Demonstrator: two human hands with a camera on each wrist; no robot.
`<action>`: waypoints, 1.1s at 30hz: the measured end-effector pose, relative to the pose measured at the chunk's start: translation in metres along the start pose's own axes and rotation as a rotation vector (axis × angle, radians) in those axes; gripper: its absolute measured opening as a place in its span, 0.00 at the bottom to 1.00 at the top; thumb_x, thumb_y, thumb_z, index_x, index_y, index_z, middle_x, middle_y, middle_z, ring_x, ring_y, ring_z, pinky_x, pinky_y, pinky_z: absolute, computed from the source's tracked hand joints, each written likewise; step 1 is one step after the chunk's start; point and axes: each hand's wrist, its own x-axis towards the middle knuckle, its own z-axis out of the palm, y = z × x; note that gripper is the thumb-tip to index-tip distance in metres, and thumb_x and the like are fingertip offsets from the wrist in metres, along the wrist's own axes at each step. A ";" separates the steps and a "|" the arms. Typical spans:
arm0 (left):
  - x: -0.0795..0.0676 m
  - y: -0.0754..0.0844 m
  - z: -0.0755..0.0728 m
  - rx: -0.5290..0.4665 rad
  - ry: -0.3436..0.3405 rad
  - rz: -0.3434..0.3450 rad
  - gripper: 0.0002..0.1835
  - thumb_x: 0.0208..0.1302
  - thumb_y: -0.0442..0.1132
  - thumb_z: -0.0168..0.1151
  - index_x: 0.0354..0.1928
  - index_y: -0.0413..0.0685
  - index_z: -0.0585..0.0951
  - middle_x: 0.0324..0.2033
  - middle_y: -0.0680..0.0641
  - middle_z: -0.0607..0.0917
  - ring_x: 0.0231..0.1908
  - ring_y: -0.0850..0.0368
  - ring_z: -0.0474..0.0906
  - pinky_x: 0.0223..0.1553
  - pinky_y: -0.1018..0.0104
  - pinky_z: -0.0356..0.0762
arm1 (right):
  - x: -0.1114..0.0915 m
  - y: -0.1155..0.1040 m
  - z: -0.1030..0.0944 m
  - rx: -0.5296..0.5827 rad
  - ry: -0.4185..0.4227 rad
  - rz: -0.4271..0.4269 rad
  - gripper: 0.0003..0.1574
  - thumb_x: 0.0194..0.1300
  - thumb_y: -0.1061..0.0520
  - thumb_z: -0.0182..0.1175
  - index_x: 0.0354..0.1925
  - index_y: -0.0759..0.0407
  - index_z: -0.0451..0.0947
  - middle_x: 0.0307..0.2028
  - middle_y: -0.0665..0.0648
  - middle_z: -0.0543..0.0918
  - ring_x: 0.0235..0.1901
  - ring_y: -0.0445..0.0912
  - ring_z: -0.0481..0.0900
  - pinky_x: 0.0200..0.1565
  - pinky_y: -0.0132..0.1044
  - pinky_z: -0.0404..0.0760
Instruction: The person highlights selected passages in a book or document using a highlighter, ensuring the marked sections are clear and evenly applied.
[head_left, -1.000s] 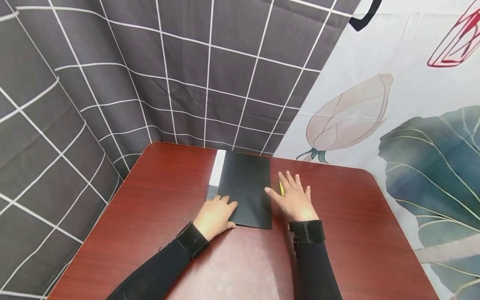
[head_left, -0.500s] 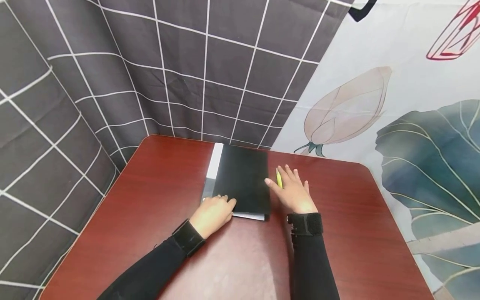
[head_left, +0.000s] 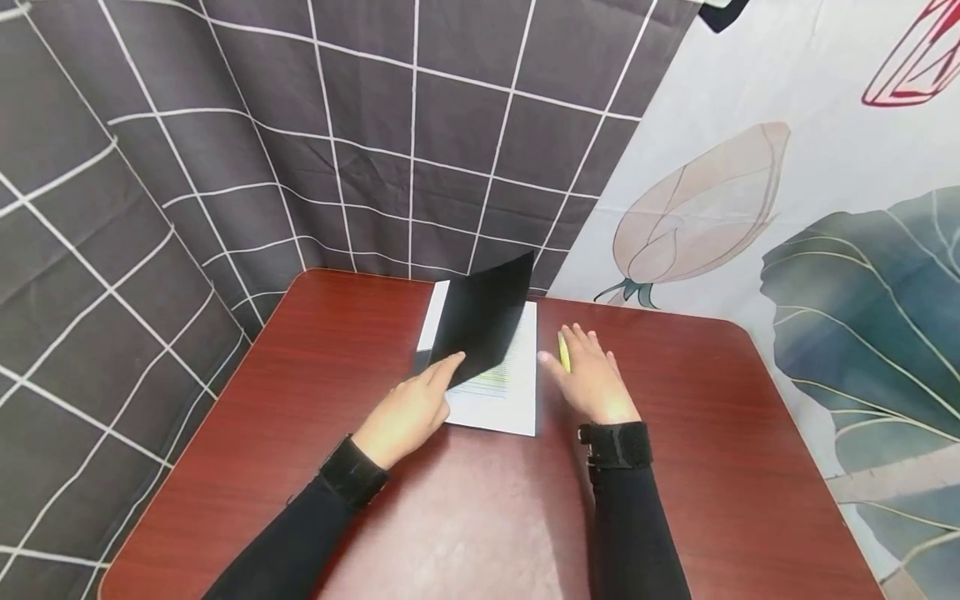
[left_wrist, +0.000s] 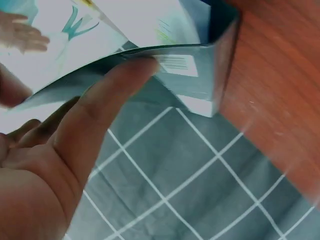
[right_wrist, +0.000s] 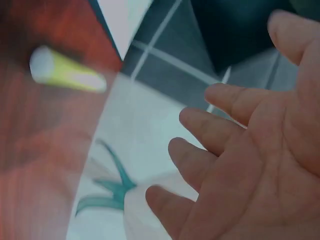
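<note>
A black folder [head_left: 480,312] with a white label strip [head_left: 432,317] along its left side lies near the table's far edge. Its cover is raised and bent toward the left. Under it shows a white printed sheet [head_left: 517,408] with yellow-marked lines. My left hand [head_left: 401,414] holds the cover near its lower edge; the left wrist view has the index finger [left_wrist: 120,82] against the cover, beside a barcode sticker [left_wrist: 177,64]. To the folder's right my right hand [head_left: 590,381] is spread, holding nothing. A yellow highlighter [head_left: 564,352] lies beside it, apart from the fingers.
The red-brown wooden table [head_left: 712,467] stands in a corner against a grey checked curtain [head_left: 360,125] at the back and left. A white flower-print cloth [head_left: 810,150] hangs along the right.
The folder's cover has risen from lying flat and swung up toward the left, baring the sheet. My left hand has come off the folder's lower corner with the cover. The right hand stays about where it was.
</note>
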 end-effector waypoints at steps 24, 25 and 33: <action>-0.044 -0.034 -0.032 -0.528 -0.041 -0.509 0.53 0.76 0.36 0.56 0.88 0.23 0.37 0.82 0.17 0.64 0.77 0.29 0.76 0.79 0.31 0.74 | -0.026 -0.020 0.058 -0.218 -0.177 -0.229 0.49 0.66 0.45 0.85 0.78 0.60 0.80 0.81 0.69 0.77 0.82 0.68 0.74 0.79 0.64 0.78; -0.045 -0.036 -0.033 -0.540 -0.039 -0.519 0.53 0.75 0.36 0.57 0.88 0.23 0.36 0.81 0.16 0.65 0.78 0.29 0.76 0.80 0.30 0.72 | -0.026 -0.019 0.059 -0.216 -0.177 -0.228 0.49 0.66 0.45 0.85 0.78 0.60 0.80 0.81 0.70 0.77 0.82 0.68 0.74 0.79 0.64 0.78; -0.054 -0.051 -0.042 -0.573 0.062 -0.584 0.55 0.74 0.33 0.63 0.90 0.35 0.37 0.63 0.20 0.83 0.58 0.36 0.83 0.66 0.36 0.80 | -0.027 -0.017 0.060 -0.214 -0.165 -0.234 0.50 0.66 0.45 0.85 0.77 0.61 0.80 0.82 0.69 0.76 0.82 0.67 0.74 0.78 0.64 0.80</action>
